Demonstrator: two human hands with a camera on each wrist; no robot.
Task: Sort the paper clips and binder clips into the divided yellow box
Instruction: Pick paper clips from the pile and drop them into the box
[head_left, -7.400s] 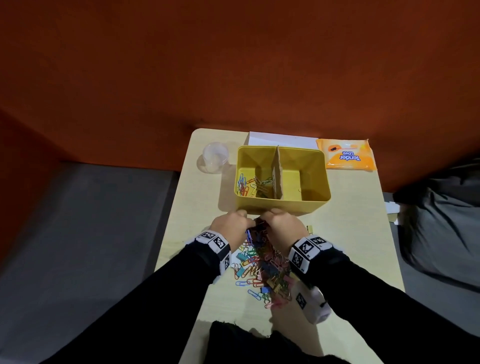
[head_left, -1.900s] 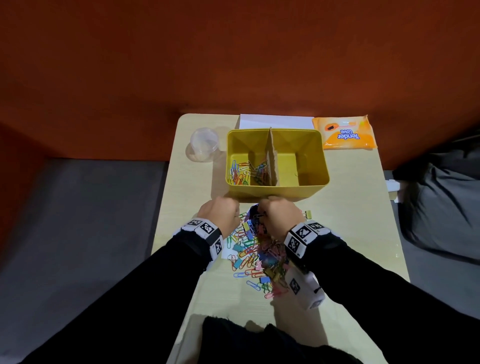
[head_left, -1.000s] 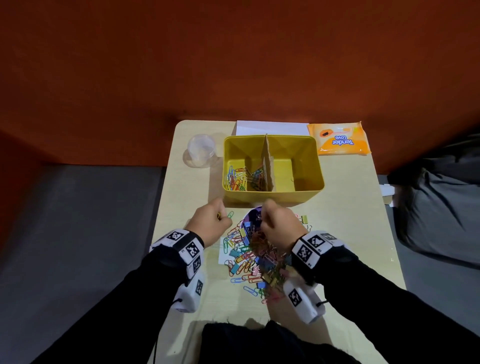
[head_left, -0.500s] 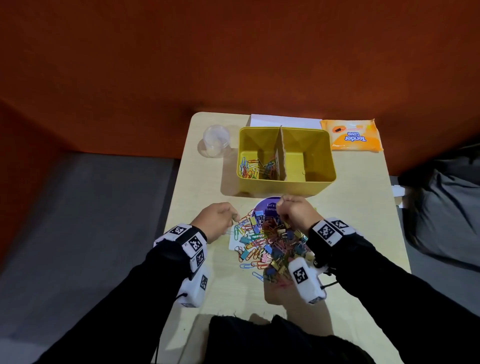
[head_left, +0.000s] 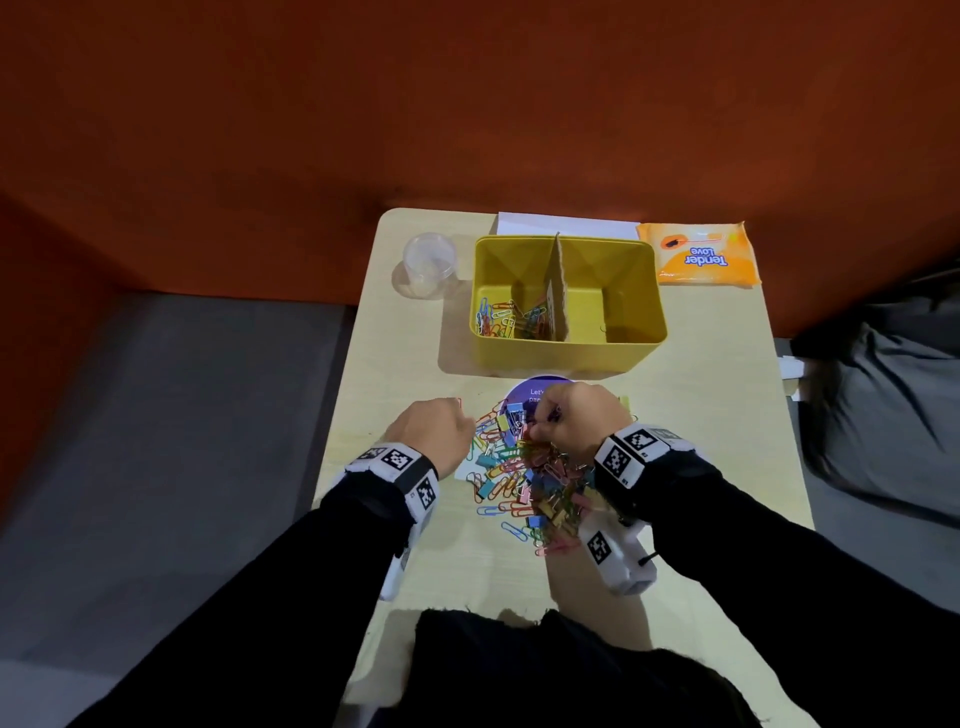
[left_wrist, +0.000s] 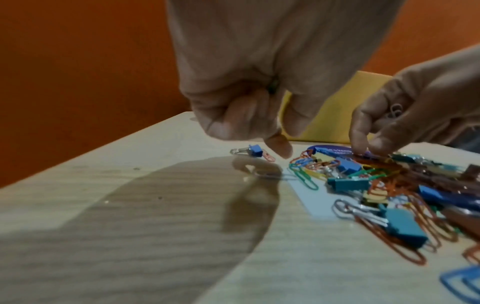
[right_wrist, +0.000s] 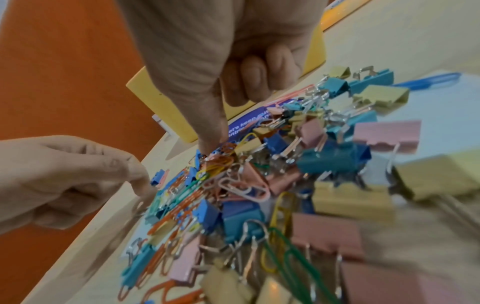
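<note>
The divided yellow box (head_left: 569, 358) stands at the far middle of the table, split by a cardboard divider (head_left: 560, 291). Coloured paper clips (head_left: 506, 319) lie in its left compartment. A mixed pile of paper clips and binder clips (head_left: 524, 483) lies in front of it on a white sheet. My left hand (head_left: 460, 415) hovers at the pile's left edge with fingers curled round a green clip (left_wrist: 272, 87). Its fingertip reaches down beside a small blue binder clip (left_wrist: 254, 150). My right hand (right_wrist: 213, 152) pinches orange paper clips (right_wrist: 221, 159) at the pile's far end.
A clear plastic cup (head_left: 428, 262) stands left of the box and an orange tissue pack (head_left: 698, 254) right of it. White paper (head_left: 566, 226) lies behind the box. A purple round card (head_left: 527, 397) lies under the pile. Dark cloth (head_left: 519, 649) covers the table's near edge.
Both hands have drawn back from the box's front wall to the pile. The left hand moved out to the pile's left edge; the right hand lowered onto its far end.
</note>
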